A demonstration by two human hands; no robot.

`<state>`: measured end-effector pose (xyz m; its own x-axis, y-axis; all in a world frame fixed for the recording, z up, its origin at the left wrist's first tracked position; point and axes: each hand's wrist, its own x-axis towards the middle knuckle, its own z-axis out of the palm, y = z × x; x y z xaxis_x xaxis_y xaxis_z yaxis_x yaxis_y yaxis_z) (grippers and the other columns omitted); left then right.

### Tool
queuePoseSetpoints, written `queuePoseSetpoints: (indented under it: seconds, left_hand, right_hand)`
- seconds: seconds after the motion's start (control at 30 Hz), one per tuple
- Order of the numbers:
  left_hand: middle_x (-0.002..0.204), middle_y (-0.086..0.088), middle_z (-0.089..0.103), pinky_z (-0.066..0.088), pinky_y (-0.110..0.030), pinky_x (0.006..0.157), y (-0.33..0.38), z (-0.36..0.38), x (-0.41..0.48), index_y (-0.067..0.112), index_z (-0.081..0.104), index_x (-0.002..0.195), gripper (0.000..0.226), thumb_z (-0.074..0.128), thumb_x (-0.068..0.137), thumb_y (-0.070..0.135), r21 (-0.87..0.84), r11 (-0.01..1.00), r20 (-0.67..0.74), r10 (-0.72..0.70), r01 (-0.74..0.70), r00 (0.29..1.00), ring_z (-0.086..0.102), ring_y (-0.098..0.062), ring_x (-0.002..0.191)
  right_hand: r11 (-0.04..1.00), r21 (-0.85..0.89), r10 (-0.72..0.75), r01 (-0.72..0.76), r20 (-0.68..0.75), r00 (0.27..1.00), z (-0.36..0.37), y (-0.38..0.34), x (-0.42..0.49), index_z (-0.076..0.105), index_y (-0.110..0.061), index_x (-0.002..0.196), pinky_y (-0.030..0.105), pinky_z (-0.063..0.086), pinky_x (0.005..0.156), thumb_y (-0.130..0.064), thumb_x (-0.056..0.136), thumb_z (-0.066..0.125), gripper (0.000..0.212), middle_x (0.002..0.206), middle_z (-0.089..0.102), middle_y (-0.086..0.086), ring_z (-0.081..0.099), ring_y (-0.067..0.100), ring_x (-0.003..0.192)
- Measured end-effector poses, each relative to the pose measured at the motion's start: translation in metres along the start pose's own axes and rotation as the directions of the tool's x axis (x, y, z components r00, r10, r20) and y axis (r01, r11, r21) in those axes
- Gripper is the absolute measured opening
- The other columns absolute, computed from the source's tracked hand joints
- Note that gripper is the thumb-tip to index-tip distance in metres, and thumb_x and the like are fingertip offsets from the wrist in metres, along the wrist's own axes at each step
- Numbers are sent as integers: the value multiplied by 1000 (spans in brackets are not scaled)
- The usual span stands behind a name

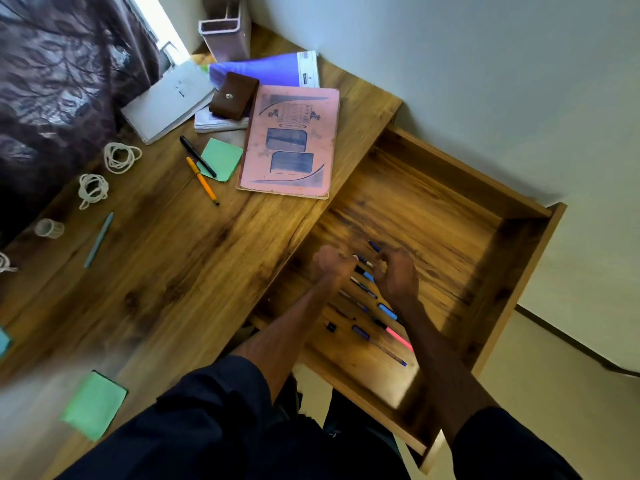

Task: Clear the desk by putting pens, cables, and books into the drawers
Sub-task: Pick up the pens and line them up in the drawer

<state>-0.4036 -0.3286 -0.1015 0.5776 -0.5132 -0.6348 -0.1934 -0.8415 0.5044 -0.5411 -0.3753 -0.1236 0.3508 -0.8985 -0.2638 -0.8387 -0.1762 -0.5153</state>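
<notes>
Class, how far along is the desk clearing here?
Done: several pens lie in the open drawer. In hand: left hand and right hand are above them, grip unclear. Left: black pen, orange pen, teal pen, white cables and books on the desk.

No text legible, pink book [291, 140] cover print blurred, white folder label [308, 69] too small to read

L sleeve [214, 393]: dark navy, plain cloth, loose fit, soft folds nr the hem, hem approx at elbow. R sleeve [502, 445]: same navy, same cut, mostly in shadow. L forearm [294, 323] and R forearm [440, 358] bare below the hems. Dark garment [311, 445] btwn the sleeves, lower centre, similar tone; cut can't be told. L hand [330, 263] and R hand [398, 271] bare, outlines smeared by blur, detail lost.
</notes>
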Motion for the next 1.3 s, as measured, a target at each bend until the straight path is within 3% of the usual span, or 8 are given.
queuePoseSetpoints:
  seconds: [0.2, 0.3, 0.5, 0.8, 0.9, 0.97, 1.1, 1.3]
  left_hand:
    - [83, 2, 76, 51, -25, 69, -19, -82, -14, 16, 78, 87, 26, 70, 86, 41, 25, 959, -82, 282, -281, 956, 67, -11, 75]
    - [68, -1, 70, 40, -25, 57, -47, -136, -14, 13, 62, 65, 35, 69, 83, 43, 6, 948, -185, 314, -319, 931, 57, -8, 59]
    - [86, -4, 77, 53, -29, 71, -123, -243, -3, 12, 79, 92, 31, 72, 84, 40, 25, 978, -307, 206, -208, 929, 72, -19, 81]
    - [98, -3, 76, 55, -30, 81, -250, -311, 25, 19, 74, 93, 16, 71, 79, 27, -17, 999, -341, -43, 40, 939, 70, -24, 99]
    - [99, -3, 72, 53, -35, 84, -274, -317, 36, 22, 68, 94, 12, 64, 83, 24, -3, 998, -390, -58, 62, 919, 64, -27, 103]
    - [100, -2, 68, 52, -39, 86, -279, -330, 40, 23, 65, 93, 10, 59, 85, 23, -22, 999, -463, -52, 47, 885, 62, -28, 103]
    - [108, -1, 66, 51, -41, 91, -280, -364, 50, 22, 63, 100, 13, 59, 88, 23, 44, 999, -582, 33, -10, 813, 59, -27, 108]
    - [116, -5, 61, 46, -42, 89, -276, -386, 78, 19, 60, 110, 20, 63, 91, 25, 180, 981, -596, 46, 78, 801, 53, -27, 115]
  right_hand:
    - [986, 73, -143, 151, -111, 984, -2, -86, -13, 72, -15, 93, 27, 41, 70, -21, 86, 68, 11, 91, 68, 2, 61, 17, 84]
    - [959, 106, -250, 262, -117, 961, 7, -138, -19, 70, -16, 93, 29, 45, 71, -21, 84, 68, 10, 90, 66, 0, 59, 15, 81]
    - [917, 78, -396, 391, 63, 916, 54, -230, -17, 66, -15, 91, 35, 53, 74, -20, 77, 67, 14, 90, 65, 6, 61, 24, 84]
    - [873, -210, -352, 440, 352, 867, 142, -303, -33, 56, -6, 118, 40, 44, 100, -31, 91, 63, 37, 137, 46, 22, 49, 36, 126]
    - [841, -187, -424, 507, 352, 834, 156, -320, -38, 55, -9, 118, 38, 44, 95, -33, 92, 63, 36, 128, 51, 16, 53, 32, 118]
    - [853, -177, -433, 491, 286, 855, 157, -336, -28, 57, -10, 119, 38, 45, 92, -32, 94, 61, 34, 124, 55, 14, 56, 30, 113]
    - [949, -141, -276, 281, 54, 960, 142, -368, 19, 61, -8, 119, 41, 53, 84, -33, 90, 69, 39, 114, 62, 15, 63, 32, 103]
    - [939, -268, -213, 215, 38, 976, 140, -370, 60, 64, -5, 109, 42, 55, 78, -34, 93, 66, 33, 101, 65, 14, 64, 29, 93]
